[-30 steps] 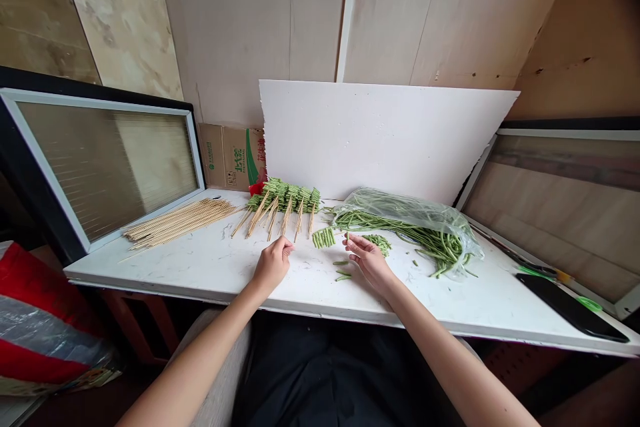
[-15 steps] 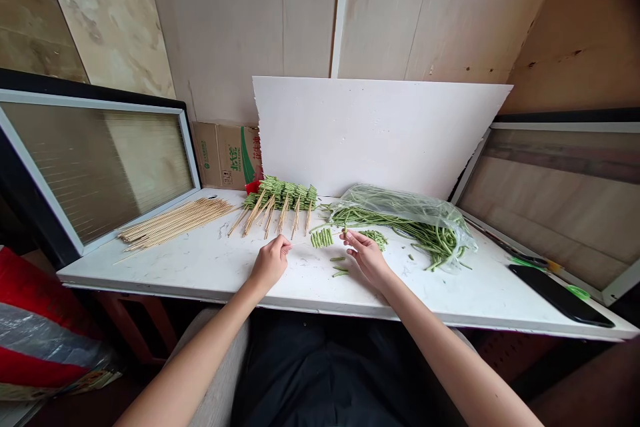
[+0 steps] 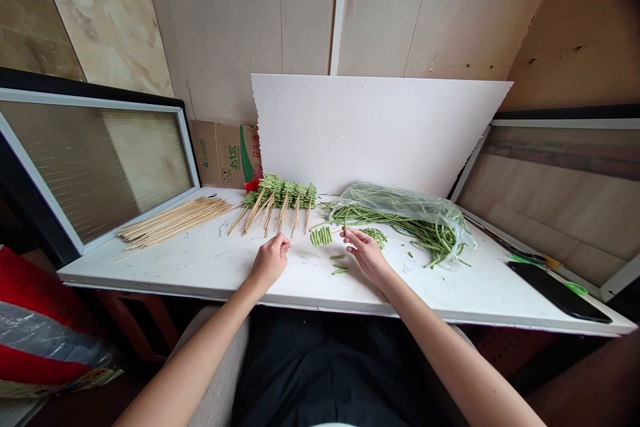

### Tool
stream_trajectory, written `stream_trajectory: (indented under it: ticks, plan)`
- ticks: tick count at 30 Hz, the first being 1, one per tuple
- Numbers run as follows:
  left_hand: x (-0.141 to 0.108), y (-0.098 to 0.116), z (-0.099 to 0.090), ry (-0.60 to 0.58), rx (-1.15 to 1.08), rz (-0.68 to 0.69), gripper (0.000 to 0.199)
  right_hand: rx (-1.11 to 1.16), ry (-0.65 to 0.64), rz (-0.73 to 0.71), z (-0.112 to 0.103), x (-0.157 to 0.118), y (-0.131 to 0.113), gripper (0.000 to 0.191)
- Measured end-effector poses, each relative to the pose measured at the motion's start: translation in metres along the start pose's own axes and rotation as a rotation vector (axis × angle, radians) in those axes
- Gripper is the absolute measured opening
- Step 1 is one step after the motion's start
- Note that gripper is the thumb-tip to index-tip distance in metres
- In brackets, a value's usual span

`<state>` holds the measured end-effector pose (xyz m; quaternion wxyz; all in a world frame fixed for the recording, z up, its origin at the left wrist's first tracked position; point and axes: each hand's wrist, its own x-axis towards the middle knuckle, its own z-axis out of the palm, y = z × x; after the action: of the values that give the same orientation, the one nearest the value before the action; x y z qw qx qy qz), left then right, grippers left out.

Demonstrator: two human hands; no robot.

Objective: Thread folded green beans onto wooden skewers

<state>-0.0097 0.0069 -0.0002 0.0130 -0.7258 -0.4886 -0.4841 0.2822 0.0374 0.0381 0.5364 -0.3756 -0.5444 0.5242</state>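
My left hand [image 3: 271, 259] is closed around the blunt end of a thin bamboo skewer [image 3: 300, 241] above the table. Several short green bean pieces [image 3: 321, 236] sit side by side along the skewer's middle. At its other end, my right hand [image 3: 367, 255] pinches one more short green bean piece [image 3: 345, 229] between thumb and forefinger; whether the tip has pierced it I cannot tell. A few loose bean pieces [image 3: 340, 270] lie below the skewer. Partly behind the right hand is a small heap of cut beans [image 3: 376, 237].
Loaded bean skewers [image 3: 283, 192] are stacked at the back, beside bare bamboo skewers [image 3: 175, 219] on the left. Long beans [image 3: 395, 219] lie in a clear plastic bag [image 3: 457, 221]. Scissors [image 3: 530, 256] and a black phone [image 3: 557, 291] are on the right of the white table [image 3: 200, 280].
Both hands hold nearly the same place and grip. The view has shifted very slightly; the bean pieces on the skewer look unchanged.
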Motion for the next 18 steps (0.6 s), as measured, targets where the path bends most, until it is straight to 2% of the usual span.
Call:
stream_trajectory:
  ticks: [18]
  plan:
    - [-0.0003,0.0007,-0.0023,-0.027,-0.014,-0.008,0.023,0.048,-0.031,0.035,-0.0038,0.0032,0.0054,0.033]
